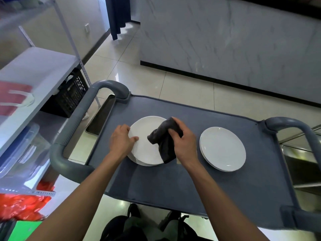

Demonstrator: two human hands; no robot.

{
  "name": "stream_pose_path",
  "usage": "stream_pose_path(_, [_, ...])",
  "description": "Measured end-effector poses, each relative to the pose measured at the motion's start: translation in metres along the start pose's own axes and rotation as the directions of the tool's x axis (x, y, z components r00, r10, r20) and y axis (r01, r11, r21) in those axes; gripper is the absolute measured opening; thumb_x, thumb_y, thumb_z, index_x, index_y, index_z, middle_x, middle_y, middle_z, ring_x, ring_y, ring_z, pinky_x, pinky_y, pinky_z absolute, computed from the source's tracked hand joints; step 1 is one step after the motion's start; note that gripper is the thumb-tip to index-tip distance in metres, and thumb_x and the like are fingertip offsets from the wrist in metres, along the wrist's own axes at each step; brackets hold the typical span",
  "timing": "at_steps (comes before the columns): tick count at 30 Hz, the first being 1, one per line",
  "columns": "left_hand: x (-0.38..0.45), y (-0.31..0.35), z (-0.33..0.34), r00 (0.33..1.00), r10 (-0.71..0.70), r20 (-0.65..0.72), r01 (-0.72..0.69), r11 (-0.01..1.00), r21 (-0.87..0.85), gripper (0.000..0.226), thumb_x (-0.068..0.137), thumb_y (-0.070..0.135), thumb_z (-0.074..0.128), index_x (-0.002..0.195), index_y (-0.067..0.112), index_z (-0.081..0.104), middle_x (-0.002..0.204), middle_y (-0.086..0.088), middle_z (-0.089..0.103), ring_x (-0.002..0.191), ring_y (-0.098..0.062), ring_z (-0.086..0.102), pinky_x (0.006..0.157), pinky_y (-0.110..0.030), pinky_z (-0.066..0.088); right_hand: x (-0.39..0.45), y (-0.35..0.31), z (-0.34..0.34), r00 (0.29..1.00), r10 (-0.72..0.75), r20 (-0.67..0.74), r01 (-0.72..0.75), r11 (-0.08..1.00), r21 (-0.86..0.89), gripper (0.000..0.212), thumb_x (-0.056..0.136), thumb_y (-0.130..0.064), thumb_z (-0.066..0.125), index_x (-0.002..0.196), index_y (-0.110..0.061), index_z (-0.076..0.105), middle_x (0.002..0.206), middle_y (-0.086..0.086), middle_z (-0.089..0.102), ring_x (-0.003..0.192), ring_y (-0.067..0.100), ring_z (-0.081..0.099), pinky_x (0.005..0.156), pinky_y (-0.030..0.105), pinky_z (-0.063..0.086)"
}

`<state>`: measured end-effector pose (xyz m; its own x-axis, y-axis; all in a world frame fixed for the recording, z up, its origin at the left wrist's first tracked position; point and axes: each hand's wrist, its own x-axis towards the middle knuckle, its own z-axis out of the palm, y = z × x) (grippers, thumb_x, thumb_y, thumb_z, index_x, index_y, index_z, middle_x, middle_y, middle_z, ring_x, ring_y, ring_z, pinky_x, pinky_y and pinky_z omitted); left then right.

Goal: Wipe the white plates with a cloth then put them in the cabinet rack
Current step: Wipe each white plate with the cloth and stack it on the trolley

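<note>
Two stacks of white plates lie on a grey cart top (173,185). The left stack (147,150) sits under both hands. My left hand (121,140) holds its left rim, thumb lying on the top plate's face. A dark grey cloth (164,141) is gripped by my right hand (182,141) and hangs over the right side of that plate. The right stack (223,148) lies untouched, about a hand's width to the right.
The cart has thick grey handles at the left (73,136) and right (298,126). A white metal shelf unit (31,80) stands at the left with a black crate (69,96) beneath it. A marble-faced counter (234,40) stands behind. Steel racking (302,164) shows at the right.
</note>
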<state>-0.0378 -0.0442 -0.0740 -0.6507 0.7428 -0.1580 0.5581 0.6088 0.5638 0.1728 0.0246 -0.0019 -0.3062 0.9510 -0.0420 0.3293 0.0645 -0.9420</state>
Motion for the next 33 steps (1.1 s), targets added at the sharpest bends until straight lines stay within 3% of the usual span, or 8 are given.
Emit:
stream_pose_path(5, [0.002,0.003,0.000,0.998,-0.055,0.005,0.055,0.995,-0.086,0.039,0.079,0.030,0.082,0.108,0.014,0.062,0.112,-0.006,0.061,0.102,-0.028,0.058,0.086,-0.039,0.048,-0.006,0.000,0.004,1.000,0.004,-0.013,-0.004,1.000,0.019,0.037,0.097,-0.014,0.064,0.130,-0.031,0.066,0.120,-0.018,0.070,0.113,-0.005,0.061,0.097,0.014,0.045])
stream_pose_path(13, [0.003,0.005,-0.007,0.982,-0.173,0.080,0.189,0.940,-0.285,0.035,0.075,0.020,0.084,0.102,0.015,0.062,0.102,0.000,0.064,0.096,-0.022,0.061,0.079,-0.033,0.048,-0.011,0.005,0.007,0.999,0.017,-0.051,-0.016,1.000,0.025,0.038,0.097,-0.014,0.065,0.131,-0.030,0.065,0.122,-0.016,0.070,0.116,-0.002,0.061,0.102,0.023,0.047])
stream_pose_path(20, [0.007,0.006,-0.015,0.978,-0.176,0.110,0.204,0.916,-0.345,0.027,0.073,0.015,0.086,0.092,0.014,0.067,0.093,-0.002,0.069,0.088,-0.024,0.067,0.080,-0.044,0.060,-0.014,0.004,0.007,0.997,0.009,-0.073,-0.007,0.999,0.033,0.039,0.096,-0.014,0.065,0.132,-0.029,0.065,0.123,-0.014,0.069,0.117,-0.001,0.061,0.104,0.024,0.047])
stream_pose_path(22, [0.006,0.003,-0.017,0.971,-0.194,0.137,0.231,0.906,-0.354,0.022,0.074,0.014,0.085,0.086,0.013,0.067,0.090,-0.003,0.069,0.088,-0.025,0.067,0.076,-0.046,0.061,-0.015,0.004,0.007,0.997,0.002,-0.074,0.001,0.999,0.033,0.039,0.096,-0.014,0.065,0.132,-0.030,0.065,0.122,-0.015,0.070,0.116,-0.002,0.061,0.103,0.022,0.046])
stream_pose_path(28, [0.004,0.003,-0.027,0.952,-0.189,0.239,0.272,0.881,-0.387,0.017,0.084,0.010,0.077,0.095,0.010,0.063,0.098,-0.009,0.068,0.084,-0.025,0.068,0.047,-0.030,0.055,-0.015,0.001,0.004,1.000,-0.012,-0.019,0.012,1.000,0.012,0.039,0.097,-0.014,0.065,0.131,-0.032,0.065,0.119,-0.018,0.070,0.112,-0.008,0.061,0.097,0.013,0.045])
stream_pose_path(33, [0.004,0.007,-0.032,0.935,-0.197,0.295,0.317,0.838,-0.444,0.014,0.089,0.006,0.069,0.100,0.005,0.061,0.103,-0.014,0.067,0.085,-0.030,0.069,0.048,-0.034,0.057,-0.013,0.001,0.004,0.994,-0.076,0.077,0.079,0.996,-0.046,0.041,0.096,-0.009,0.065,0.132,-0.029,0.066,0.118,-0.017,0.070,0.110,-0.008,0.061,0.093,0.006,0.041])
